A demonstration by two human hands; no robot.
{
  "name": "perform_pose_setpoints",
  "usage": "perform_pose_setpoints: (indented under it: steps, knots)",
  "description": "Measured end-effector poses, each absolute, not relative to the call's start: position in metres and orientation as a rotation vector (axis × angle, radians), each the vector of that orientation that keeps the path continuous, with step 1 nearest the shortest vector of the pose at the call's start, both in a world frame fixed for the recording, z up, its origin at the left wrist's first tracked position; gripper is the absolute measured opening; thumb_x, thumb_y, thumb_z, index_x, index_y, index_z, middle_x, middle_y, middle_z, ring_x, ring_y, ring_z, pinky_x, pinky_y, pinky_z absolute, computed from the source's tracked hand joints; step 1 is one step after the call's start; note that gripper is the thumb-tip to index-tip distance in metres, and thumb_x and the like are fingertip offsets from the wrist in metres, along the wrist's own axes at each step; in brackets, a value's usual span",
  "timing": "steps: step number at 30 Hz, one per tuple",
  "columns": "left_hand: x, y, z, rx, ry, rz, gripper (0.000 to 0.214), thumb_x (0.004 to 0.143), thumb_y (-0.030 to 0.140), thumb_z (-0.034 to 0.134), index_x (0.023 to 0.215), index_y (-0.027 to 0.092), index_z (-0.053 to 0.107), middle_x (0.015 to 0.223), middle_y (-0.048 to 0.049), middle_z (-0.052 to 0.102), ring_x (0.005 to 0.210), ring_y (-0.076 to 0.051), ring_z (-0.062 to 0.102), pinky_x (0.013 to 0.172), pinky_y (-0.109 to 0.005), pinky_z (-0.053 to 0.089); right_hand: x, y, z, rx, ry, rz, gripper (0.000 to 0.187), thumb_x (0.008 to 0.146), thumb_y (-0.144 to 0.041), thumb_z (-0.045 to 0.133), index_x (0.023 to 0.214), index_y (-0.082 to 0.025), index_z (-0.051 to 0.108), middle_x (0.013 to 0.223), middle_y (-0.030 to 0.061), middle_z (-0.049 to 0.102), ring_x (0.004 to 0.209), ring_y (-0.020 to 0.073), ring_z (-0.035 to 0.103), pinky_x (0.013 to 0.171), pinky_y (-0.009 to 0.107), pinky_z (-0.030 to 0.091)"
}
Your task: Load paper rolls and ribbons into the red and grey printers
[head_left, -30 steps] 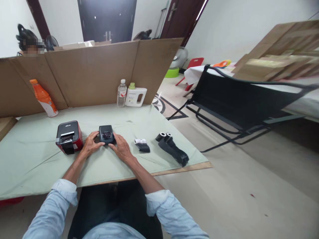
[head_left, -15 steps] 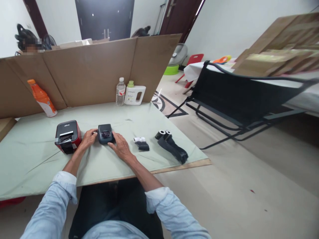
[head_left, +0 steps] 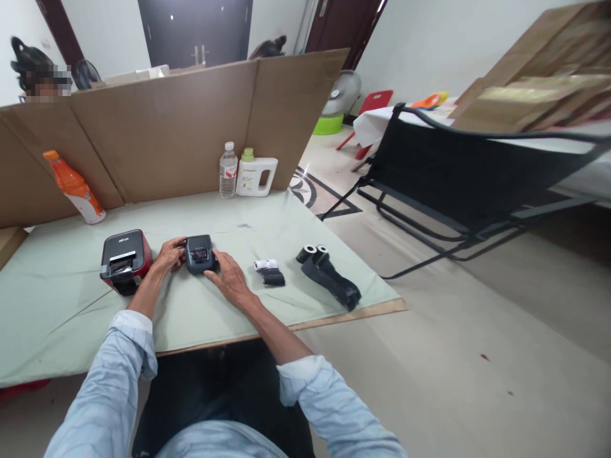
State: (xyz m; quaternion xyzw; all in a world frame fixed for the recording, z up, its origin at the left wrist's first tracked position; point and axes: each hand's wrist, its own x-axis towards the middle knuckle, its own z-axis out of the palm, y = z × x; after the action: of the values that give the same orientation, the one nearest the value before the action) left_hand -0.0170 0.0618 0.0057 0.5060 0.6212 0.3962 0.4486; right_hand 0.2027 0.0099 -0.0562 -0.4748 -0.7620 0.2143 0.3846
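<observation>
A small dark label printer (head_left: 199, 252) rests on the pale green table cover (head_left: 57, 305). My left hand (head_left: 168, 256) grips its left side, fingers curled round the edge. My right hand (head_left: 226, 275) holds its right side, thumb and fingers pressed against the casing. To the left stands a red and black printer (head_left: 125, 259), close to my left hand. Right of my right hand lies a small white paper roll on a black holder (head_left: 268, 271). Further right lies a black part with two rollers (head_left: 328, 278).
A cardboard screen (head_left: 172, 127) walls the table's back. Against it stand an orange bottle (head_left: 75, 187), a water bottle (head_left: 228, 170) and a white jug (head_left: 254, 175). A black folding chair (head_left: 458, 184) stands on the floor at right. A person sits behind the screen.
Both hands stay on the dark printer. The view has shifted slightly, and the left hand's fingers have moved up round the printer's left edge.
</observation>
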Motion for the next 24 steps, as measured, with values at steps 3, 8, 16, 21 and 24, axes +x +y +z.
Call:
perform_pose_setpoints:
  steps: [3, 8, 16, 21, 24]
  knots:
    - [-0.016, 0.067, 0.007, 1.261, 1.568, 0.954, 0.072, 0.071, 0.007, 0.065, 0.143, 0.013, 0.068, 0.137, -0.0157, 0.073, 0.055, -0.005, 0.055, 0.039, -0.017, 0.036, 0.202, 0.009, -0.054, -1.223, -1.934, 0.568, 0.066, 0.096, -0.031, 0.068, 0.158, -0.021, 0.048, 0.145, 0.0164, 0.064, 0.131, 0.0319, 0.061, 0.114, 0.052, 0.051]
    - [-0.012, 0.067, 0.011, 1.307, 1.658, 0.898, 0.074, 0.068, 0.005, 0.061, 0.141, 0.011, 0.069, 0.133, -0.0138, 0.076, 0.055, -0.006, 0.053, 0.039, -0.016, 0.034, 0.202, 0.008, -0.051, -1.223, -1.927, 0.575, 0.066, 0.095, -0.03, 0.069, 0.157, -0.02, 0.048, 0.144, 0.0163, 0.064, 0.132, 0.0308, 0.061, 0.116, 0.049, 0.05]
    - [-0.019, 0.059, 0.006, 1.364, 1.557, 0.966, 0.078, 0.071, 0.005, 0.065, 0.148, 0.017, 0.065, 0.15, -0.0124, 0.067, 0.063, -0.008, 0.06, 0.045, -0.018, 0.041, 0.202, 0.012, -0.058, -1.187, -1.915, 0.547, 0.067, 0.095, -0.03, 0.07, 0.157, -0.018, 0.049, 0.146, 0.0175, 0.063, 0.134, 0.0302, 0.06, 0.117, 0.048, 0.05]
    - [-0.023, 0.067, 0.004, 1.305, 1.515, 0.967, 0.077, 0.067, 0.002, 0.067, 0.143, 0.015, 0.069, 0.145, -0.0149, 0.069, 0.059, -0.007, 0.059, 0.042, -0.017, 0.037, 0.201, 0.016, -0.064, -1.156, -1.876, 0.564, 0.069, 0.092, -0.029, 0.073, 0.157, -0.02, 0.051, 0.143, 0.017, 0.064, 0.13, 0.0317, 0.062, 0.114, 0.05, 0.052]
    - [-0.025, 0.069, 0.005, 1.279, 1.471, 0.978, 0.074, 0.068, 0.003, 0.068, 0.141, 0.014, 0.07, 0.142, -0.0159, 0.07, 0.058, -0.006, 0.059, 0.042, -0.018, 0.037, 0.201, 0.018, -0.066, -1.15, -1.863, 0.585, 0.069, 0.092, -0.029, 0.073, 0.157, -0.021, 0.05, 0.141, 0.0161, 0.065, 0.126, 0.0314, 0.064, 0.112, 0.051, 0.053]
